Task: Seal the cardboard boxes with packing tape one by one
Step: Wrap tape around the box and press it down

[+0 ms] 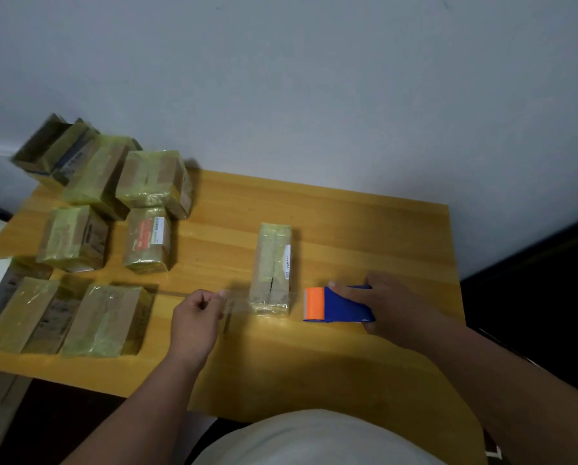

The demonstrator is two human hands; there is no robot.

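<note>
Taping is under way on the narrow tape-wrapped cardboard box (271,268) at frame centre; a clear tape strip (237,302) is pinched by the left hand (197,317), the blue-and-orange tape dispenser (336,304) gripped by the right hand (386,307). Next, the strip probably needs pressing down and cutting.

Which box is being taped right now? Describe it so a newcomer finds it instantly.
On the wooden table, look between the left hand and the right hand holding the blue-and-orange tape dispenser. The narrow box stands alone there, apart from the pile of boxes at left.

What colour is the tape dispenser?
Blue, with an orange front end; the head view shows the tape dispenser.
</note>
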